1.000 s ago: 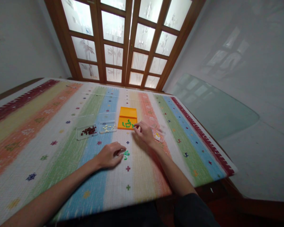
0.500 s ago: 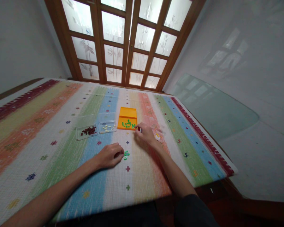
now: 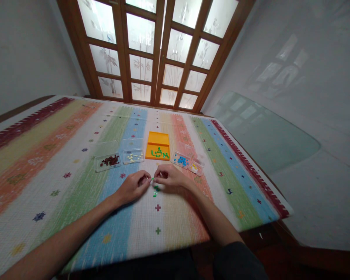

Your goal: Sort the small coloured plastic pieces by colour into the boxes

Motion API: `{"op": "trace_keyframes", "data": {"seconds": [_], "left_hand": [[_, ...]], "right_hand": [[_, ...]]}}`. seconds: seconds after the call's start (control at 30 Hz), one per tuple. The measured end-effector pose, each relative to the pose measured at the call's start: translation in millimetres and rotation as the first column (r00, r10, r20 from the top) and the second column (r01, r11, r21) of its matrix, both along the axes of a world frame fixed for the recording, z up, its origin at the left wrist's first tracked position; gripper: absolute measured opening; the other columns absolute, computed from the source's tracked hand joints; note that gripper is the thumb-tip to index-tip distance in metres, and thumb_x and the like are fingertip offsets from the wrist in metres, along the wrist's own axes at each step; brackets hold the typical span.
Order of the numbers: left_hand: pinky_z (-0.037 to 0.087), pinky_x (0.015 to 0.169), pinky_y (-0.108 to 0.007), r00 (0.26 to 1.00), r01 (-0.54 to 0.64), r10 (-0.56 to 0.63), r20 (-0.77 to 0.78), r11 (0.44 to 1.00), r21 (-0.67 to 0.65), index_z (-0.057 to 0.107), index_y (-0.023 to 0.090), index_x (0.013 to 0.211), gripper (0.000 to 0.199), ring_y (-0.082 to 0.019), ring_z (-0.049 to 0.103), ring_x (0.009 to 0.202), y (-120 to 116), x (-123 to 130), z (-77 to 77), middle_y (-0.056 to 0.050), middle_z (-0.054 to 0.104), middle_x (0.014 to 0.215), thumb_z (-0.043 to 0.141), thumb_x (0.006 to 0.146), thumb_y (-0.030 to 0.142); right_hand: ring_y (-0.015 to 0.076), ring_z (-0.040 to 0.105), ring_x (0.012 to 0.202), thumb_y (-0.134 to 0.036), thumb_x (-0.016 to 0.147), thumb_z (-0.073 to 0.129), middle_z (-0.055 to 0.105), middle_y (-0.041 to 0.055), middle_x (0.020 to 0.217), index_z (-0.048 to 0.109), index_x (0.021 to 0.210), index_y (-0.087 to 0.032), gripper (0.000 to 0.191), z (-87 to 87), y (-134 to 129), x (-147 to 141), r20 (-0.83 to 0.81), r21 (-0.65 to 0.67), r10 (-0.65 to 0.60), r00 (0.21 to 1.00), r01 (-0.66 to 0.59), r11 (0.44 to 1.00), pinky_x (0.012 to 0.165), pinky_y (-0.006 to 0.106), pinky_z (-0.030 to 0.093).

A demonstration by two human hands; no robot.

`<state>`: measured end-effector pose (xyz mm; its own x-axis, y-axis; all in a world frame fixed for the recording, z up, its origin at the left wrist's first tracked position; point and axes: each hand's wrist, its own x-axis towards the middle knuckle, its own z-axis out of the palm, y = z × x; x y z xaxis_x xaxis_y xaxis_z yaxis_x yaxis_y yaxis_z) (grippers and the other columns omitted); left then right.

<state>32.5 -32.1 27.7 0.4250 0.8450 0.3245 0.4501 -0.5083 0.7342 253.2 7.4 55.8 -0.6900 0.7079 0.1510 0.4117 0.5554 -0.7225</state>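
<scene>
My left hand and my right hand meet over the tablecloth, thumbs and forefingers pinched together. A small green plastic piece shows between their fingertips, touched from both sides; its exact shape is too small to make out. Just below lie several more green pieces on the cloth, partly shaded by the right hand. Beyond the hands sits an open yellow-orange case, with several loose green pieces in its nearer half.
Left of the case stand clear boxes of dark red pieces and whitish pieces. To its right are boxes of blue pieces and of yellow and white pieces. A striped tablecloth covers the table.
My right hand has come back from the yellow-orange case's near right corner to meet my left hand, uncovering the blue pieces. My left hand has risen slightly from beside the loose green pieces.
</scene>
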Motion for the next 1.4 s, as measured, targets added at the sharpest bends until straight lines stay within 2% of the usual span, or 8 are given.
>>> {"op": "trace_keyframes", "data": {"seconds": [0.2, 0.3, 0.5, 0.7, 0.83, 0.97, 1.13, 1.4], "left_hand": [[0.037, 0.057, -0.025, 1.0, -0.005, 0.006, -0.017, 1.0, 0.022, 0.064, 0.016, 0.093, 0.021, -0.012, 0.047, 0.056, -1.9, 1.1, -0.7, 0.003, 0.053, 0.064, 0.051, 0.095, 0.032], [0.039, 0.06, -0.026, 0.997, 0.055, -0.051, -0.066, 0.996, 0.067, 0.065, 0.016, 0.093, 0.019, -0.013, 0.049, 0.06, -3.2, 2.2, -2.0, 0.001, 0.055, 0.068, 0.051, 0.095, 0.029], [0.043, 0.069, -0.03, 0.963, 0.225, -0.192, -0.187, 0.958, 0.179, 0.067, 0.016, 0.093, 0.015, -0.017, 0.054, 0.072, -3.4, 4.2, -9.6, -0.003, 0.06, 0.076, 0.055, 0.095, 0.025], [0.044, 0.072, -0.03, 0.957, 0.238, -0.194, -0.213, 0.95, 0.203, 0.068, 0.017, 0.093, 0.015, -0.017, 0.055, 0.073, -1.9, 4.1, -11.9, -0.004, 0.061, 0.077, 0.054, 0.095, 0.022], [0.045, 0.072, -0.03, 0.957, 0.231, -0.187, -0.223, 0.953, 0.196, 0.068, 0.017, 0.091, 0.017, -0.017, 0.056, 0.073, -1.9, 4.3, -11.5, -0.004, 0.062, 0.078, 0.053, 0.096, 0.023], [0.045, 0.072, -0.031, 0.953, 0.238, -0.182, -0.241, 0.945, 0.224, 0.067, 0.017, 0.091, 0.019, -0.018, 0.058, 0.075, -1.8, 3.3, -11.9, -0.005, 0.063, 0.079, 0.05, 0.098, 0.022], [0.044, 0.072, -0.03, 0.944, 0.248, -0.175, -0.278, 0.935, 0.254, 0.065, 0.016, 0.089, 0.022, -0.018, 0.058, 0.075, -1.0, 2.0, -10.5, -0.006, 0.062, 0.08, 0.047, 0.1, 0.022], [0.041, 0.066, -0.029, 0.958, 0.214, -0.151, -0.245, 0.942, 0.257, 0.061, 0.017, 0.085, 0.011, -0.017, 0.053, 0.068, -2.8, 1.7, -8.2, -0.003, 0.059, 0.074, 0.055, 0.092, 0.022]], "right_hand": [[0.0102, 0.051, 0.061, -0.021, 0.083, 0.069, 0.063, -0.0016, 0.071, 0.07, 0.082, -0.015, 0.006, -2.7, 6.0, 6.2, -0.009, -0.014, -0.026, 1.0, 0.026, 1.0, 0.058, 0.021, 0.038], [0.0105, 0.05, 0.06, -0.019, 0.081, 0.069, 0.063, -0.0018, 0.07, 0.07, 0.081, -0.016, 0.004, -2.5, 11.8, 15.4, -0.005, 0.032, -0.135, 0.991, 0.135, 0.99, 0.058, 0.021, 0.038], [0.0135, 0.055, 0.064, -0.017, 0.079, 0.066, 0.066, 0.0014, 0.072, 0.07, 0.079, -0.016, 0.005, -6.0, 27.0, 25.7, -0.076, 0.209, -0.509, 0.858, 0.513, 0.833, 0.063, 0.024, 0.04], [0.0138, 0.055, 0.062, -0.018, 0.084, 0.06, 0.067, 0.0028, 0.071, 0.075, 0.092, -0.014, 0.017, -8.7, 38.9, 24.7, -0.04, 0.237, -0.615, 0.788, 0.605, 0.76, 0.063, 0.025, 0.042], [0.014, 0.056, 0.064, -0.016, 0.081, 0.063, 0.071, 0.0049, 0.075, 0.077, 0.096, -0.013, 0.021, -5.7, 32.2, 25.2, 0.022, 0.242, -0.5, 0.866, 0.48, 0.843, 0.065, 0.025, 0.043], [0.0123, 0.058, 0.063, -0.013, 0.078, 0.065, 0.073, 0.0038, 0.076, 0.079, 0.092, -0.014, 0.02, -4.6, 16.8, 24.0, 0.148, 0.07, -0.139, 0.979, 0.13, 0.989, 0.063, 0.023, 0.043], [0.0108, 0.055, 0.06, -0.009, 0.075, 0.063, 0.072, 0.0014, 0.073, 0.08, 0.101, -0.014, 0.031, -6.9, 4.9, 18.7, 0.182, -0.071, 0.123, 0.976, -0.112, 0.991, 0.058, 0.02, 0.041], [0.0096, 0.053, 0.059, -0.007, 0.076, 0.063, 0.072, -0.0001, 0.072, 0.081, 0.105, -0.017, 0.036, -7.0, 0.0, 9.7, 0.201, -0.026, 0.165, 0.966, -0.163, 0.986, 0.059, 0.02, 0.038]]}}
